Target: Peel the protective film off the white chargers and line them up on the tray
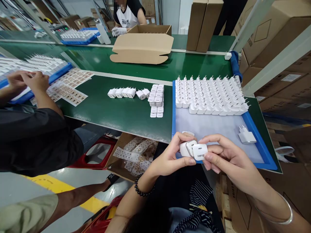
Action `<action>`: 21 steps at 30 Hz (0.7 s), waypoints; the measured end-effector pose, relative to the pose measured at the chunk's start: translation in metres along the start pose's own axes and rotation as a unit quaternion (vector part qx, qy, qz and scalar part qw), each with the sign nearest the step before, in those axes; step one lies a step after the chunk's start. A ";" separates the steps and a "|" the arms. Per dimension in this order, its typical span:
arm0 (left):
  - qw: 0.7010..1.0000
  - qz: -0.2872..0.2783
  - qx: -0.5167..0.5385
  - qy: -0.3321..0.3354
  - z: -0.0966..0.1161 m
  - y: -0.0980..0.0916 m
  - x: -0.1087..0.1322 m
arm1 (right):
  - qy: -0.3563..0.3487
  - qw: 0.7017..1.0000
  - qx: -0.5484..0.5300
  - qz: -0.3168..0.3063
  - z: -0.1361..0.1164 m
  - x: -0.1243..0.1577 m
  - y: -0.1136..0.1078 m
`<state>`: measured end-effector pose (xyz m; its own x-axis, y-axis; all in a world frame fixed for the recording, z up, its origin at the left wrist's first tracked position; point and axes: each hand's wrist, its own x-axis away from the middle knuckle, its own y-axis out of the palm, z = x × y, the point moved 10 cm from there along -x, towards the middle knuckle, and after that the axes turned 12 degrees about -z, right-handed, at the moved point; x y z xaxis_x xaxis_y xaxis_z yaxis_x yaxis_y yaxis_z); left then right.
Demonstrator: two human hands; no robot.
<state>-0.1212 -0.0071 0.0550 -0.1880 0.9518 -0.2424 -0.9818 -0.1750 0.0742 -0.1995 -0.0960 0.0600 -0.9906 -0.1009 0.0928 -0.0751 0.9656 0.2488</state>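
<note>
Over the near edge of the blue-rimmed tray (173, 123), my left hand (171, 157) is closed around a white charger housing (186, 149). My right hand (224, 155) pinches a small white cover plate (200, 152) with a slot and printed lettering, right against the housing. How far the two parts are joined, I cannot tell. Part of another white piece (188, 133) shows behind my left fingers. A single white plug adapter (247, 134) with two pins lies at the tray's right side. Rows of similar plug adapters (211, 95) fill the tray's far half.
Left of the tray are stacked white cover plates (156, 100) and several loose adapters (128, 92). A co-worker's hands (34, 81) work beside label sheets (70, 85). Across the bench, another person sits behind an open cardboard box (143, 45). A metal post (272, 64) slants at right.
</note>
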 end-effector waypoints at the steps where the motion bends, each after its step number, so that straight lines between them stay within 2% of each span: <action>1: 1.000 -0.001 -0.007 -0.003 0.002 0.001 -0.001 | -0.001 1.000 -0.019 -0.004 0.001 -0.001 0.002; 13: 0.998 -0.043 -0.043 -0.011 0.018 0.010 -0.012 | 0.023 0.999 -0.037 -0.021 0.004 0.001 -0.006; 21: 0.996 -0.056 -0.063 -0.033 0.020 0.013 -0.013 | 0.048 0.997 -0.048 -0.030 0.010 -0.002 -0.005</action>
<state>-0.1304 -0.0172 0.0783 -0.0785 0.9807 -0.1788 -0.9931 -0.0926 -0.0723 -0.1987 -0.0986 0.0489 -0.9685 -0.1852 0.1666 -0.1183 0.9305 0.3467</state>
